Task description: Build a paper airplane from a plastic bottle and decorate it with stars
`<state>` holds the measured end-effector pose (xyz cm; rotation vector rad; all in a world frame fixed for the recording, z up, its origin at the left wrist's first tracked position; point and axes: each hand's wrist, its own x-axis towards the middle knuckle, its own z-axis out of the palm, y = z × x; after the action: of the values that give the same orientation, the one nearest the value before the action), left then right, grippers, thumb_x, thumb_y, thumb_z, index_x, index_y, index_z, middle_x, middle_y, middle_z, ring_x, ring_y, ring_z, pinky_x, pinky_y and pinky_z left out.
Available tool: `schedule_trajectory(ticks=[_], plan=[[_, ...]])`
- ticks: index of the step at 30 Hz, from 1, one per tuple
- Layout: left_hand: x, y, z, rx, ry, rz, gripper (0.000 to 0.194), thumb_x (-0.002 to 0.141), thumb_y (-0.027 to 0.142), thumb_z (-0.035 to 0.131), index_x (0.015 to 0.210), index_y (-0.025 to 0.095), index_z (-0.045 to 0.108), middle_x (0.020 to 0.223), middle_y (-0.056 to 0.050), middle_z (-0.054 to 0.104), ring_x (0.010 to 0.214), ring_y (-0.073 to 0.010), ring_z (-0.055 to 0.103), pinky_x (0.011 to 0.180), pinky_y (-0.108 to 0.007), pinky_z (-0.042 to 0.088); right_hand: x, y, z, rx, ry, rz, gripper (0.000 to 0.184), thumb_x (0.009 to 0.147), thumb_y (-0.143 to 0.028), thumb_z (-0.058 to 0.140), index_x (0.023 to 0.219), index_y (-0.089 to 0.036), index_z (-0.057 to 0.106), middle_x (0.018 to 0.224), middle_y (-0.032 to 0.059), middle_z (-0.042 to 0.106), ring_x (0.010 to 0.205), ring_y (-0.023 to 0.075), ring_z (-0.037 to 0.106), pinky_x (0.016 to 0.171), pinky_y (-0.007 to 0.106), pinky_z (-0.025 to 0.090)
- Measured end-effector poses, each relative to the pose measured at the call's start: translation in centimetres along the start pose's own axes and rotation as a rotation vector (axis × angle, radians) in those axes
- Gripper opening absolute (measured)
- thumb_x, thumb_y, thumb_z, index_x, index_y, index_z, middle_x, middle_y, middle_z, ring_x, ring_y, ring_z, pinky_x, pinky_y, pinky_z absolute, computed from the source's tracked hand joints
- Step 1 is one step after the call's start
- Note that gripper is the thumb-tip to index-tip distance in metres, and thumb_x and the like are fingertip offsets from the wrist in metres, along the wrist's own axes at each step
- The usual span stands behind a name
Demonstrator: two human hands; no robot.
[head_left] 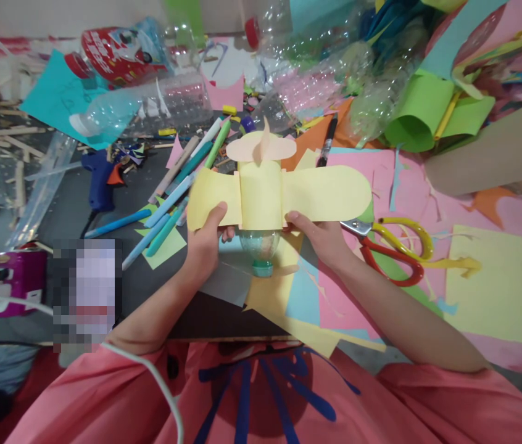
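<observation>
Over ctr. of bench [69, 206], nr. front edge: model plane [261, 203], 1 pc., in both hands; whether touching bench, can't tell. Body: yellow paper round clear plastic bottle [252, 243], green cap [262, 268] toward near side. Left wing [210, 185] & right wing [330, 191], both yellow, rounded tips. Far end: pale pink tail [242, 148] w/ upright fin.

Left hand [206, 240]: thumb on top of left wing, fingers curled below, paper pinched btwn. Right hand [321, 237]: thumb pressed on inner near corner of right wing; other fingers mostly hidden beneath, exact set can't tell.

Under & nr. plane: cut paper sheets [265, 296], yellow, blue, pink. Just beyond right hand: scissors [377, 228], yellow/red handles. Left of plane: markers [173, 198], mostly blues/greens, loose bunch. Farther left: glue gun [100, 182], blue; phone [94, 277], screen blurred; purple box [20, 280]. Far side: red-label bottle [117, 58] & white-cap bottle [150, 108], both lying partly over turquoise sheet [43, 92]. Far right: green paper roll [427, 111]. Far left: wood scraps [20, 185], scattered.
</observation>
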<state>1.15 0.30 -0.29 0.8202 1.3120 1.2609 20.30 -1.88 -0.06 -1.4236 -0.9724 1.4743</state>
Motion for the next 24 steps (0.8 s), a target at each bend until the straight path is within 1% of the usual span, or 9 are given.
schedule_trajectory(ticks=[4,8,10,13,16,18,21,24], plan=[[0.0,-0.1,-0.2,0.003,-0.013,-0.01,0.023,0.074,0.034,0.077,0.07,0.018,0.061,0.05,0.006,0.05,0.036,-0.0066,0.043,0.037,-0.021,0.036,-0.1,-0.3,0.1,-0.049,-0.002,-0.039,0.04,0.068,-0.061,0.076,0.067,-0.024,0.06,0.068,0.0032,0.065,0.071,0.0213,0.063,0.079,0.044,0.057],[0.0,-0.2,-0.5,0.048,-0.103,0.089,0.031,0.076,0.04,0.078,0.064,0.019,0.059,0.049,0.005,0.052,0.038,-0.0071,0.046,0.037,-0.02,0.034,-0.2,-0.6,0.3,-0.059,-0.032,-0.06,0.039,0.069,-0.06,0.075,0.067,-0.025,0.057,0.073,0.0037,0.066,0.078,0.0223,0.065,0.085,0.045,0.058],[-0.1,-0.2,-0.7,0.079,-0.132,0.119,0.033,0.08,0.04,0.077,0.062,0.019,0.059,0.049,0.005,0.053,0.039,-0.0069,0.047,0.038,-0.02,0.034,-0.2,-0.5,0.4,-0.055,-0.025,-0.064,0.038,0.069,-0.059,0.075,0.067,-0.026,0.056,0.072,0.003,0.065,0.079,0.022,0.064,0.086,0.045,0.058],[-0.2,0.0,-0.6,0.117,-0.131,0.141,0.033,0.081,0.039,0.077,0.062,0.018,0.061,0.047,0.004,0.054,0.039,-0.0059,0.046,0.039,-0.018,0.035,-0.1,-0.4,0.5,-0.036,-0.01,-0.061,0.036,0.068,-0.055,0.076,0.068,-0.025,0.056,0.067,0.0013,0.061,0.075,0.0212,0.064,0.084,0.045,0.059],[-0.2,0.4,-0.4,0.12,-0.151,0.165,0.033,0.076,0.043,0.079,0.063,0.017,0.063,0.046,0.004,0.055,0.037,-0.0057,0.045,0.037,-0.018,0.033,-0.1,-0.4,0.5,-0.011,-0.019,-0.065,0.034,0.068,-0.052,0.076,0.07,-0.025,0.056,0.069,0.0012,0.06,0.072,0.0201,0.063,0.082,0.045,0.059],[-0.3,0.6,-0.3,0.122,-0.158,0.181,0.032,0.076,0.044,0.079,0.065,0.017,0.064,0.045,0.005,0.054,0.037,-0.0055,0.043,0.036,-0.017,0.032,-0.1,-0.4,0.5,-0.011,-0.028,-0.07,0.033,0.068,-0.05,0.076,0.07,-0.025,0.055,0.07,0.0012,0.06,0.073,0.0198,0.063,0.083,0.045,0.059],[-0.4,0.9,-0.2,0.138,-0.162,0.182,0.029,0.076,0.042,0.078,0.067,0.018,0.065,0.045,0.005,0.054,0.037,-0.0053,0.043,0.036,-0.017,0.033,-0.1,-0.4,0.6,-0.043,-0.045,-0.06,0.034,0.071,-0.051,0.074,0.067,-0.025,0.053,0.066,0.0005,0.056,0.076,0.0208,0.063,0.086,0.045,0.058],[-0.5,1.0,-0.1,0.138,-0.153,0.162,0.029,0.075,0.041,0.078,0.066,0.019,0.063,0.045,0.005,0.052,0.037,-0.0053,0.042,0.035,-0.017,0.032,-0.1,-0.5,0.6,-0.054,-0.046,-0.064,0.035,0.071,-0.054,0.072,0.069,-0.025,0.053,0.066,0.0001,0.054,0.077,0.0213,0.063,0.087,0.046,0.058]])
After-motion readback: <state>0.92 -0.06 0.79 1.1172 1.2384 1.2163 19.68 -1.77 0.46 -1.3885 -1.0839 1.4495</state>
